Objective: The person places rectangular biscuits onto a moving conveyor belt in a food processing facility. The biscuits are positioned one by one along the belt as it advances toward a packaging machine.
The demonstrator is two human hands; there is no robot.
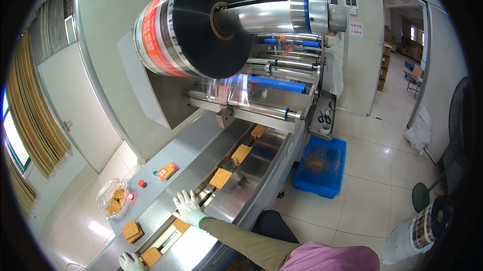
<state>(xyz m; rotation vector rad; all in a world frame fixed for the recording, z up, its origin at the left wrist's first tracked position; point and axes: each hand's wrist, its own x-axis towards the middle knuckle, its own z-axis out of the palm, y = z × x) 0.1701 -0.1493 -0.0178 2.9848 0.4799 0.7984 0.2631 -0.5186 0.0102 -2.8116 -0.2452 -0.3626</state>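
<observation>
My right hand (186,207), in a white glove with a light green cuff, lies palm down with spread fingers over the conveyor channel of a steel packing machine. Partly under its wrist side is a square golden-brown crisp cake (181,226). At the lower left rim my left hand (131,262), gloved too and partly cut off, has its fingers apart beside another crisp cake (152,257); contact is unclear. Farther along the channel lie a cake (220,178), a second (241,153) and a third (259,131). A small stack of cakes (132,231) rests on the steel ledge.
Beyond the channel are a clear bag of broken cakes (115,201), a red button (141,183) and a wrapped cake (166,171). A large printed film roll (188,26) overhangs the machine. On the floor are a blue crumb tray (320,167) and a wrapped film roll (415,229).
</observation>
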